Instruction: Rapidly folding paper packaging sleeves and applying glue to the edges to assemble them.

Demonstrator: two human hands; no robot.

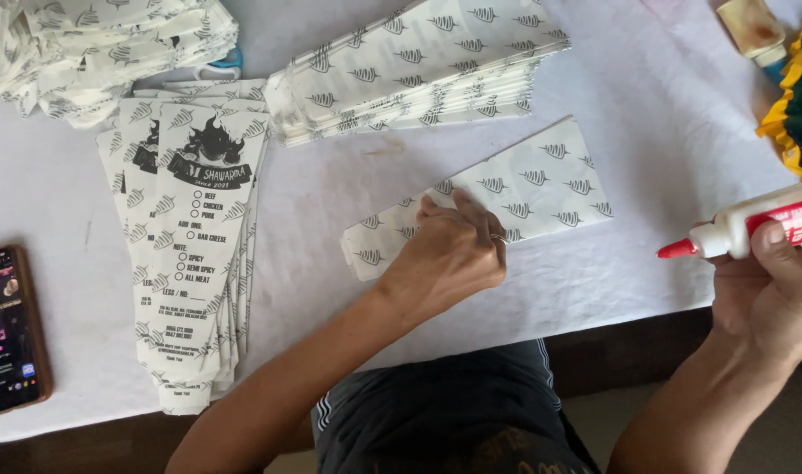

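Note:
A long white paper sleeve (541, 180) printed with small grey leaf marks lies slanted on the white table cover (647, 105). My left hand (449, 250) presses down on its left part with fingers bent, a ring on one finger. My right hand (774, 294) is off the table's front right edge and grips a white glue bottle (752, 224) with a red pointed nozzle, held sideways with the tip aimed left, clear of the paper.
A fanned pile of printed sleeves (194, 237) lies at left, a flat stack (409, 70) at the back centre, a loose heap (93, 44) at back left. A phone (6, 329) with a lit screen rests at the left edge. A green-and-yellow cloth (800, 105) sits at right.

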